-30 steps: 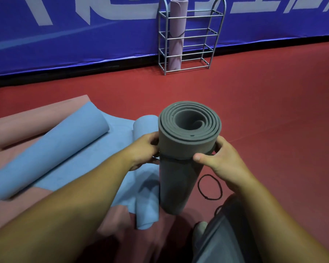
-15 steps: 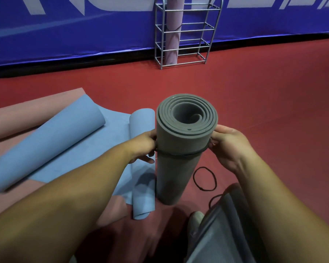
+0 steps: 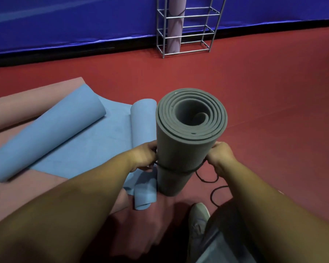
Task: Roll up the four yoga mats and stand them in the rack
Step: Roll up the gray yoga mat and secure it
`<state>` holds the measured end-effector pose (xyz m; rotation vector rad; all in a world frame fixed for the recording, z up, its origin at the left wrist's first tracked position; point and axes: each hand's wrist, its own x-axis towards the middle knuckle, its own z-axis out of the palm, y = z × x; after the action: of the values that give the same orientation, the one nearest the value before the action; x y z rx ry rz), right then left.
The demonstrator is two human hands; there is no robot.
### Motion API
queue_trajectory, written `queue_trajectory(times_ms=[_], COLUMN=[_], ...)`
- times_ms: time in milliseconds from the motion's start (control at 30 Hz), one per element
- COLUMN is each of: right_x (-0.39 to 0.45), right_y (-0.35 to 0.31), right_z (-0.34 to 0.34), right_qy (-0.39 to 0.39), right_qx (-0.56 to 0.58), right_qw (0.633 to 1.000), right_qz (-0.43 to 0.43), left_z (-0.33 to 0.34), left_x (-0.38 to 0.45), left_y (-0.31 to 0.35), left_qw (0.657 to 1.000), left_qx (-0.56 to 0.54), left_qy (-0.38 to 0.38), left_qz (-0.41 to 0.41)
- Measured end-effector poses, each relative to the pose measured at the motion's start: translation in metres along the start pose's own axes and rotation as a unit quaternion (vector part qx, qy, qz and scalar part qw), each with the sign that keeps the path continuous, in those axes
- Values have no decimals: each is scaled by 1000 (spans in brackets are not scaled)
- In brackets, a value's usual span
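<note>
A rolled grey yoga mat (image 3: 186,149) stands upright on the floor in front of me. A black elastic band (image 3: 176,170) circles it about halfway down. My left hand (image 3: 144,155) pinches the band at the roll's left side and my right hand (image 3: 219,155) pinches it at the right side. A blue mat (image 3: 74,137) lies half unrolled to the left, on top of a pink mat (image 3: 27,99). A rolled purple mat (image 3: 174,29) stands in the metal rack (image 3: 207,35) by the far wall.
Two loose black bands (image 3: 207,179) lie on the red floor just right of the grey roll. My shoe (image 3: 198,217) and knee are at the bottom. A blue banner wall (image 3: 84,21) runs behind the rack.
Both hands have slid down the grey roll, pulling the black band from near its top edge to about mid height. The view has tilted down.
</note>
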<state>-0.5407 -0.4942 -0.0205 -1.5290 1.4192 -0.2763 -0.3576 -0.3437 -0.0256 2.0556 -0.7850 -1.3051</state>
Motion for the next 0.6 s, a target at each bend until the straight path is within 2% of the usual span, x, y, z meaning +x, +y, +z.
queue_trajectory(times_ms=[100,267,333,400,467,567,600], right_x=[8,10,7,1,-5,-13,-16], right_y=[4,4,0,-5,-9,-14,-16], right_z=[2,5,6,4,3,2,1], right_qy=[15,25,30,28,30,-7,-24], right_qx=[-51,-149,-193,-244,-221,-50,-33], right_qw=[998,989,980,966,969,993,994], right_qz=[21,6,-32,-78,-103,-103,-106], left_z=[9,24,26,26,25,25,25], left_x=[10,16,18,18,15,13,12], left_y=[-13,-20,-18,-22,-23,-21,-17], left_qw=[999,989,977,939,910,941,954], left_qx=[-25,-117,-188,-319,-392,-315,-274], left_qy=[11,35,56,90,115,121,118], left_qz=[-32,-83,-89,-88,-64,3,28])
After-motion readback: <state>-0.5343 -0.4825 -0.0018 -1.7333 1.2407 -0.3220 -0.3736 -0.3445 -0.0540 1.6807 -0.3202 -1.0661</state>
